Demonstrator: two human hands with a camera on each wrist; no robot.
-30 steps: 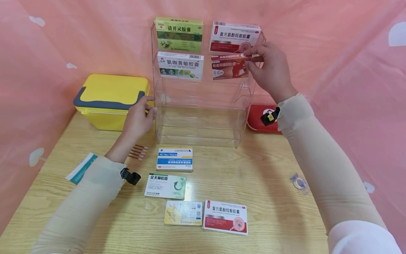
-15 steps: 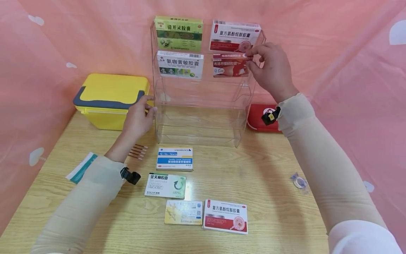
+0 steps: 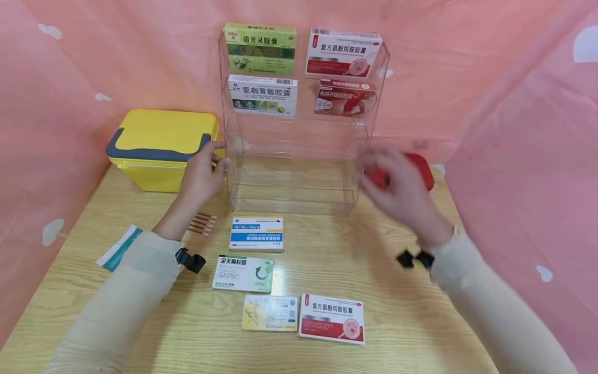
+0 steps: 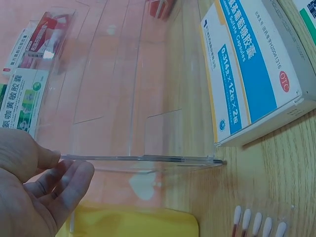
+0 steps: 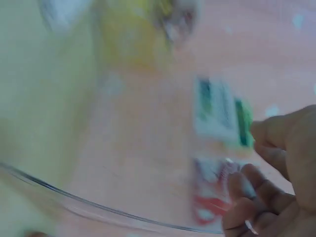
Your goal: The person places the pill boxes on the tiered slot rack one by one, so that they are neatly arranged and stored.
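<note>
Cardboard medicine boxes — light, stiff, easily pinched by the short edges; the red box (image 3: 344, 97) leans tilted in the clear rack (image 3: 299, 171). Left hand (image 3: 202, 174) rests relaxed fingers on the rack's side; right hand (image 3: 397, 189), blurred, holds nothing. Only the left wrist view shows the fingers (image 4: 69, 182) touching the acrylic edge.

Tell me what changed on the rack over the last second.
The right hand let go of the red medicine box, leaving it on the rack's second shelf, and dropped toward the table, blurred. The left hand still steadies the rack's left edge. The other boxes stayed put.
</note>
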